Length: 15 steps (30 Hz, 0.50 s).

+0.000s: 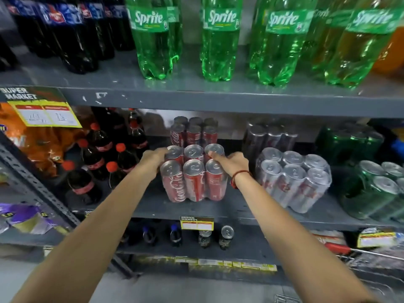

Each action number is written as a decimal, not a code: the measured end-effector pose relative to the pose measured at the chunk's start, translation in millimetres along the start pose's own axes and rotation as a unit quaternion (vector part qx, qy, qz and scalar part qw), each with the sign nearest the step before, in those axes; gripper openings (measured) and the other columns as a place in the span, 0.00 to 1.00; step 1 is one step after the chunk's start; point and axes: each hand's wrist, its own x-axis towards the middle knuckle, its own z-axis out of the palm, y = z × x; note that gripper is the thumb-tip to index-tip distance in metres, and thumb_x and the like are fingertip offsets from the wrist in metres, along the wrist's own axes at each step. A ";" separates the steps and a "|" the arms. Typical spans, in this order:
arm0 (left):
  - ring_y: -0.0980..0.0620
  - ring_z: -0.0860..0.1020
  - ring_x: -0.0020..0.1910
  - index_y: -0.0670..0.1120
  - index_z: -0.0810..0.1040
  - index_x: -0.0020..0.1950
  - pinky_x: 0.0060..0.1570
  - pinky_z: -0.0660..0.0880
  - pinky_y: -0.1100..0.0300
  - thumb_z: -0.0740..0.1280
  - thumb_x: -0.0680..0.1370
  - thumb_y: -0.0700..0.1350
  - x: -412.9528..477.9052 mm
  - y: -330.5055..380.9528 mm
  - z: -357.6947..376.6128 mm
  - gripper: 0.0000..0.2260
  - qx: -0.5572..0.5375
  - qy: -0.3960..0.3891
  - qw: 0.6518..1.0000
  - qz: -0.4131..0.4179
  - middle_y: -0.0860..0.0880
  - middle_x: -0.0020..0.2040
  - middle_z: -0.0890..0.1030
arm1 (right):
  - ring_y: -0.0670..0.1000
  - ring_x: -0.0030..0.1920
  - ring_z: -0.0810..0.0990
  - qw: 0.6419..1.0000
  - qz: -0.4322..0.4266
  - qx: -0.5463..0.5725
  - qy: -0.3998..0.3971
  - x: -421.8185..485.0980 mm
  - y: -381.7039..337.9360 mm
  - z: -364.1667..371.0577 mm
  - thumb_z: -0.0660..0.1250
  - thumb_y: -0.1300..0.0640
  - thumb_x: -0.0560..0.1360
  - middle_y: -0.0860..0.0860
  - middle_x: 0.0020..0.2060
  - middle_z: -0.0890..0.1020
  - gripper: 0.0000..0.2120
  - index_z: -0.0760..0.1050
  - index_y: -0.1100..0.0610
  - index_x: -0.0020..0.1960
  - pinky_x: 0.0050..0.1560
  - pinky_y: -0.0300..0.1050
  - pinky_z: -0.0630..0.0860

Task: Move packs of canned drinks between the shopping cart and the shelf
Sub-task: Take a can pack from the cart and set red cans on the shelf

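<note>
A shrink-wrapped pack of red cola cans (194, 182) stands on the grey middle shelf (229, 212), near its front edge. My left hand (154, 159) grips the pack's left side at the top. On the right side, my right hand (229, 160) holds the pack with a finger on a rear can's lid. A second red pack (193, 131) stands behind it. To the right sit a silver can pack (293, 180), a black can pack (267, 136) and green can packs (376, 189). The shopping cart (360, 265) shows at the lower right, with a red handle and wire rim.
Cola bottles with red caps (102, 158) crowd the shelf just left of the pack. The upper shelf (196, 96) carries green Sprite bottles (220, 38) and dark bottles. Single cans and small bottles (226, 237) stand on the lower shelf. A slotted steel upright (37, 184) runs at left.
</note>
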 end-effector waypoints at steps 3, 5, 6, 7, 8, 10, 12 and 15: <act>0.40 0.81 0.52 0.34 0.77 0.60 0.52 0.79 0.50 0.70 0.69 0.47 17.7 -6.0 -2.5 0.24 0.001 0.017 1.000 0.002 0.36 0.55 0.82 | 0.51 0.36 0.77 1.000 0.008 -0.004 0.000 12.0 5.5 15.5 0.73 0.37 0.63 0.53 0.37 0.78 0.28 0.78 0.62 0.43 0.38 0.44 0.73; 0.39 0.80 0.55 0.35 0.76 0.61 0.58 0.77 0.47 0.71 0.67 0.47 24.8 -11.6 -1.1 0.26 -0.002 0.008 1.000 -0.005 0.36 0.58 0.81 | 0.52 0.37 0.77 1.000 0.008 -0.010 0.010 17.0 14.0 22.5 0.72 0.36 0.63 0.53 0.36 0.79 0.28 0.79 0.63 0.43 0.40 0.45 0.75; 0.39 0.81 0.54 0.35 0.78 0.59 0.58 0.77 0.47 0.71 0.66 0.49 28.8 -14.4 0.5 0.25 0.000 0.009 1.000 -0.006 0.37 0.57 0.81 | 0.51 0.35 0.77 1.000 0.005 -0.012 0.015 19.6 18.1 24.7 0.72 0.36 0.63 0.53 0.36 0.79 0.28 0.80 0.63 0.41 0.40 0.45 0.76; 0.40 0.81 0.53 0.37 0.80 0.55 0.56 0.78 0.49 0.71 0.65 0.51 29.9 -16.9 0.7 0.23 0.005 0.019 1.000 0.002 0.38 0.55 0.82 | 0.50 0.34 0.77 1.000 -0.001 -0.013 0.017 21.8 21.1 26.0 0.72 0.36 0.63 0.54 0.34 0.80 0.28 0.79 0.63 0.39 0.38 0.44 0.76; 0.40 0.81 0.51 0.39 0.82 0.48 0.52 0.78 0.52 0.71 0.65 0.54 27.8 -19.7 -0.3 0.20 0.017 0.032 0.999 0.021 0.41 0.50 0.84 | 0.49 0.33 0.77 1.000 -0.010 -0.009 0.017 23.0 23.4 26.0 0.72 0.36 0.63 0.54 0.34 0.80 0.27 0.79 0.62 0.36 0.36 0.43 0.75; 0.43 0.81 0.51 0.45 0.82 0.40 0.49 0.75 0.54 0.67 0.65 0.63 19.9 -30.6 -5.6 0.22 0.043 0.046 0.996 0.062 0.46 0.44 0.84 | 0.48 0.34 0.78 0.999 -0.033 0.026 0.011 20.3 30.2 23.0 0.71 0.35 0.64 0.52 0.33 0.80 0.24 0.75 0.58 0.33 0.34 0.41 0.73; 0.47 0.79 0.57 0.48 0.82 0.52 0.61 0.73 0.50 0.61 0.65 0.71 7.7 -55.6 -13.4 0.31 -0.003 0.000 0.995 0.097 0.47 0.54 0.83 | 0.47 0.39 0.78 0.993 -0.055 0.101 -0.007 10.9 47.4 19.2 0.68 0.34 0.66 0.49 0.35 0.81 0.22 0.75 0.55 0.36 0.42 0.40 0.74; 0.50 0.73 0.67 0.47 0.72 0.68 0.70 0.66 0.45 0.64 0.72 0.62 -0.8 -108.2 -20.8 0.29 -0.031 -0.085 0.982 0.168 0.47 0.67 0.75 | 0.48 0.49 0.78 0.980 -0.084 0.169 -0.061 -9.9 93.3 23.4 0.67 0.39 0.69 0.49 0.44 0.81 0.17 0.77 0.52 0.47 0.55 0.46 0.73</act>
